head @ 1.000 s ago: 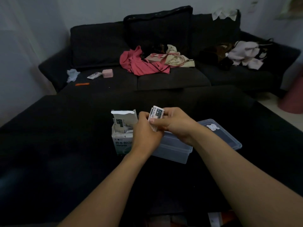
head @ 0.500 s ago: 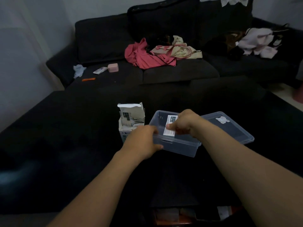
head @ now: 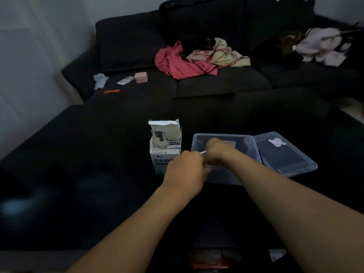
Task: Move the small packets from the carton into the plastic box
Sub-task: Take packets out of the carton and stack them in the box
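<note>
A white open carton point(head: 165, 154) stands on the dark surface, with several small white packets point(head: 167, 143) upright inside it. Just to its right sits the clear plastic box point(head: 222, 135). My right hand point(head: 216, 151) reaches down into the box, its fingers closed on a thin white packet point(head: 202, 152), of which only one edge shows. My left hand point(head: 185, 172) is curled over the box's near-left rim, right beside the carton. Both hands hide the box's near-left corner.
The box's clear lid point(head: 285, 156) lies flat against its right side. On the dark sofa behind are pink clothing point(head: 177, 64), a small pink case point(head: 141, 77), a white tube point(head: 125, 81), an orange stick point(head: 111, 92) and pale clothes point(head: 323, 46).
My right hand has carried the packet from above the carton down into the plastic box. My left hand has left the carton and come to the box's near rim. The view has tilted downward.
</note>
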`<state>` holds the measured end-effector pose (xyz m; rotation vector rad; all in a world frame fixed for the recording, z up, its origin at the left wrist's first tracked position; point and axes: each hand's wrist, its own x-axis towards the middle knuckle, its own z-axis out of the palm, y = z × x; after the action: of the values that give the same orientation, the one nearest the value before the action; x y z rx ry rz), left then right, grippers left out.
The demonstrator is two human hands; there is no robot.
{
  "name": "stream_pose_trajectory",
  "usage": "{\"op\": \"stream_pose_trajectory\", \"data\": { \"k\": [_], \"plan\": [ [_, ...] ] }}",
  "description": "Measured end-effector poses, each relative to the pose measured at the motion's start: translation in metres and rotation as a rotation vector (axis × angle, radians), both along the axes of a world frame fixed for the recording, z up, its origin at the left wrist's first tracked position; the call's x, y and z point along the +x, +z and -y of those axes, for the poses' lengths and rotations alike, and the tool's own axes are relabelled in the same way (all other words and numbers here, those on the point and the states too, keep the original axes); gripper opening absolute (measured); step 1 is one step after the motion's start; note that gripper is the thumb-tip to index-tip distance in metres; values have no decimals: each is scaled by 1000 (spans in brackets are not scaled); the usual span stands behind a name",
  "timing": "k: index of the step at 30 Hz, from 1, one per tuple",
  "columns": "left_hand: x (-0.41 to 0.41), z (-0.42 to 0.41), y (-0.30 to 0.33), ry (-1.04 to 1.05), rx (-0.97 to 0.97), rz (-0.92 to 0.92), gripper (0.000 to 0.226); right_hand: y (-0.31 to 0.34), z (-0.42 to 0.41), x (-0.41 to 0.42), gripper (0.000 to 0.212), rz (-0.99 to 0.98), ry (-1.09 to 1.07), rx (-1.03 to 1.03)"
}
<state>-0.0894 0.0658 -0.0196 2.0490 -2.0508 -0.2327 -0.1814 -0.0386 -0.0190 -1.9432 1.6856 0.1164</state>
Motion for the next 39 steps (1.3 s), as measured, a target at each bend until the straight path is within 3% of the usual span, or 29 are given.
{"op": "stream_pose_trajectory", "data": {
  "k": [6,12,20,30,39],
  "plan": [
    [15,-6,14,17,-82,-3,51,3,9,-4,32,16,-17,67],
    [23,-7,14,-18,-29,-88,35,6,11,-13,41,166,-64,195],
    [31,-6,11,-37,-12,-183,33,0,11,-11,47,93,-53,138],
    [30,-6,10,-59,-20,-226,30,0,10,-2,25,89,-11,132],
    [31,-10,17,-63,18,-292,44,7,13,-2,28,143,-39,144]
  ]
}}
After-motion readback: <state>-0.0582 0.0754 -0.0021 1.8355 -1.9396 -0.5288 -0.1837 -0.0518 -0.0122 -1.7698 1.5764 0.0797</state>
